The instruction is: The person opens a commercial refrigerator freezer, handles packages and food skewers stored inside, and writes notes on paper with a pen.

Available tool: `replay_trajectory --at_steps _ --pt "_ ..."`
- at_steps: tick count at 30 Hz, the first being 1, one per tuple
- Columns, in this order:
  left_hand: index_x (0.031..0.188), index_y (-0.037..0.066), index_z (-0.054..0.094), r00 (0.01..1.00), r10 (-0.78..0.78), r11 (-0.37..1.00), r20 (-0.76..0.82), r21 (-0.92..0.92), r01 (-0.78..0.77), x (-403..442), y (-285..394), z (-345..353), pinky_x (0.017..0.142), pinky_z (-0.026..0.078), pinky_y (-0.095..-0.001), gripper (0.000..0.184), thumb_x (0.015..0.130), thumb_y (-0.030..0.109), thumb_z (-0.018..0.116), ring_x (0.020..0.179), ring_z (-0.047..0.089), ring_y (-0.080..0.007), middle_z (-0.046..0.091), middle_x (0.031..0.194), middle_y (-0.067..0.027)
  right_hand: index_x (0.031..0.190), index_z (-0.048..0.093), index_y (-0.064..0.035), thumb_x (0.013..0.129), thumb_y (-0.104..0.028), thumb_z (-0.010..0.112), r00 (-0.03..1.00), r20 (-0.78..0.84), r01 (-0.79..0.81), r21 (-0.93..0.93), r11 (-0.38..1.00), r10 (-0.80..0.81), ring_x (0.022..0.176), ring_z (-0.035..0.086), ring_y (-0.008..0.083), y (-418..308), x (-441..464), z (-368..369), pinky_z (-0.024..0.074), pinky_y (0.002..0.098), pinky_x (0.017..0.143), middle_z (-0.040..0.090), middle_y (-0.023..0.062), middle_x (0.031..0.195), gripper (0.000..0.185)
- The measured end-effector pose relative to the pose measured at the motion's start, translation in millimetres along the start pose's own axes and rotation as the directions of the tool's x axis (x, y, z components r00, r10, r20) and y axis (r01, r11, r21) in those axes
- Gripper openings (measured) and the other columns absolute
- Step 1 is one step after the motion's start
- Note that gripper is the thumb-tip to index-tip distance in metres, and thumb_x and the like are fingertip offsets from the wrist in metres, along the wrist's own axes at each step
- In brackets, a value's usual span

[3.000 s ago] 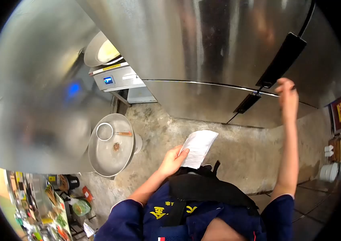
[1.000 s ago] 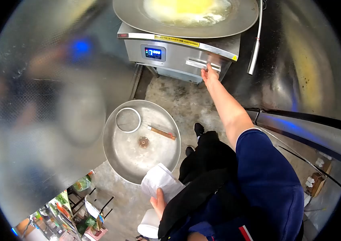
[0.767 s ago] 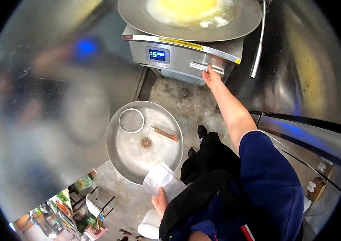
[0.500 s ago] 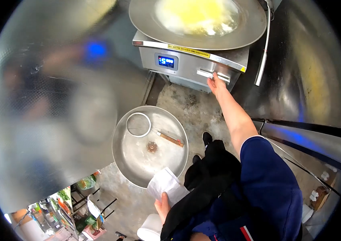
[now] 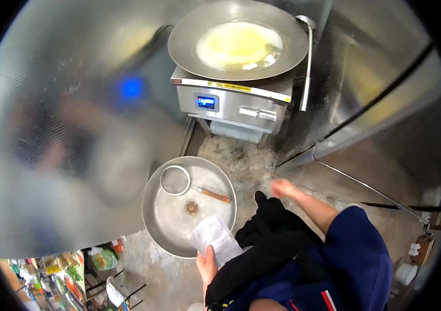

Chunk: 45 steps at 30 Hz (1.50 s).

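On the induction cooker (image 5: pixel 228 111), a wok (image 5: pixel 187 49) holding yellowish liquid (image 5: pixel 236 44). Inside the wide metal basin (image 5: pixel 171 225), a round strainer (image 5: pixel 175 180) with a wooden handle (image 5: pixel 214 195).

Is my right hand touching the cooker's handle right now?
Apart. The head view shows bare floor between the right hand and the handle.

Cooker (image 5: pixel 233 106), one: display (image 5: pixel 206 102) glowing blue on the front, its characters blurring past reading. Strip (image 5: pixel 229 86), yellow, one: running along the front edge, carrying dark print too small to read. Sticker (image 5: pixel 288 98), yellow, one: sitting at the edge's right end, its mark staying illegible. Shirt (image 5: pixel 358 241), navy, one: showing yellow marks (image 5: pixel 228 305) at the chest, partly hidden and unreadable.
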<state>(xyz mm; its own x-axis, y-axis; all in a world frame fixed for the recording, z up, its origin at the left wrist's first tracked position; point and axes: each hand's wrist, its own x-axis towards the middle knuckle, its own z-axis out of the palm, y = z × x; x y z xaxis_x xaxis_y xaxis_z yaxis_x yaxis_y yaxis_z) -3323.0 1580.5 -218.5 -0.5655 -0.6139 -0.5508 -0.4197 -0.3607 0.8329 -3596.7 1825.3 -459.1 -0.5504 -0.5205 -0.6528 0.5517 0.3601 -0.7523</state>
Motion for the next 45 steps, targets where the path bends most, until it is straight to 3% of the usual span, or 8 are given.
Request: replay_trajectory --at_steps 5,9,15,18,20,25,30,45 --pt "0.109 -0.006 0.054 0.951 0.113 0.979 0.289 0.13 -0.156 26.1 -41.3 -0.2 0.085 0.04 -0.0279 0.029 0.09 0.015 0.05 0.094 0.052 -0.0156 0.058 0.104 -0.0104 0.105 0.056 -0.0022 0.088 -0.027 0.052 0.766 -0.59 -0.279 0.051 0.959 0.255 0.065 0.06 0.018 129.2 -177.4 -38.7 0.0494 0.0304 0.056 0.061 0.0088 0.082 0.03" --pt "0.094 -0.006 0.055 0.837 0.249 0.88 0.486 0.247 -0.406 22.1 -46.4 25.3 0.076 0.041 -0.0284 0.022 0.09 0.015 0.049 0.084 0.051 -0.016 0.056 0.09 -0.0111 0.096 0.052 -0.0045 0.09 -0.027 0.048 0.118 -0.991 0.119 0.073 0.99 0.059 0.059 0.048 0.0115 152.0 -343.3 -112.1 0.0404 0.0255 0.053 0.052 0.0004 0.07 0.024" --pt "0.09 -0.004 0.055 0.64 0.333 0.736 0.693 0.234 -0.636 -32.3 -27.7 91.8 0.074 0.041 -0.0321 0.021 0.087 0.016 0.05 0.08 0.052 -0.0278 0.053 0.087 -0.0161 0.128 0.042 -0.0008 0.087 -0.04 0.056 -0.635 -0.569 -0.11 -0.603 0.79 -0.523 0.119 0.043 0.0267 -13.7 -582.9 -215.2 0.0348 0.0357 0.098 0.044 0.0153 0.129 0.059" --pt "0.093 -0.004 0.058 0.58 0.417 0.659 0.7 0.206 -0.723 -91.7 -41.1 133.4 0.075 0.042 -0.0342 0.023 0.087 0.016 0.051 0.085 0.054 -0.0307 0.055 0.091 -0.0184 0.132 0.036 -0.0023 0.082 -0.04 0.062 -0.58 -0.325 -0.497 -0.585 0.641 -0.747 0.127 0.031 0.031 -54.7 -627.5 -260.7 0.0259 0.0403 0.104 0.031 0.0187 0.137 0.068" --pt "0.102 -0.004 0.055 0.581 0.348 0.614 0.735 0.29 -0.734 -128.6 -59.8 156.6 0.078 0.041 -0.0272 0.022 0.089 0.012 0.05 0.085 0.051 -0.0163 0.055 0.09 -0.0092 0.133 0.036 -0.0058 0.087 -0.037 0.054 -0.541 -0.196 -0.513 -0.693 0.506 -0.818 0.13 0.023 0.0342 -54.2 -627.5 -294.2 0.0207 0.0441 0.105 0.028 0.0173 0.14 0.058" --pt "0.105 -0.004 0.055 0.626 0.245 0.872 0.74 0.115 -0.477 -235.2 -141.9 219.3 0.081 0.04 -0.0267 0.025 0.091 0.016 0.051 0.092 0.051 -0.0144 0.055 0.099 -0.0079 0.136 0.032 -0.0114 0.09 -0.035 0.044 -0.451 -0.151 -0.551 -0.729 0.407 -0.88 0.134 0.014 0.0348 -44.3 -621.8 -296.1 0.0127 0.0485 0.105 0.027 0.0128 0.142 0.053" --pt "0.102 -0.004 0.057 0.541 0.271 0.693 0.796 0.229 -0.684 -296.5 -152.1 246.6 0.079 0.041 -0.0299 0.025 0.089 0.017 0.052 0.089 0.053 -0.0218 0.055 0.095 -0.0131 0.126 0.04 -0.007 0.085 -0.023 0.058 -0.418 -0.026 -0.611 -0.731 0.303 -0.908 0.127 0.027 0.0299 -21.5 -648.4 -326.1 0.0211 0.0438 0.101 0.039 0.0107 0.13 0.048" --pt "0.095 -0.003 0.057 0.427 0.274 0.684 0.862 0.138 -0.717 -327.9 -181.5 284.5 0.073 0.042 -0.033 0.022 0.088 0.017 0.051 0.082 0.053 -0.0286 0.053 0.089 -0.016 0.139 0.003 -0.0029 0.062 0.002 0.053 -0.565 -0.32 -0.502 -0.598 0.625 -0.76 0.133 -0.005 0.0448 -40.6 -651.3 -334.3 0.0076 0.0637 0.1 -0.002 0.0258 0.143 0.092"
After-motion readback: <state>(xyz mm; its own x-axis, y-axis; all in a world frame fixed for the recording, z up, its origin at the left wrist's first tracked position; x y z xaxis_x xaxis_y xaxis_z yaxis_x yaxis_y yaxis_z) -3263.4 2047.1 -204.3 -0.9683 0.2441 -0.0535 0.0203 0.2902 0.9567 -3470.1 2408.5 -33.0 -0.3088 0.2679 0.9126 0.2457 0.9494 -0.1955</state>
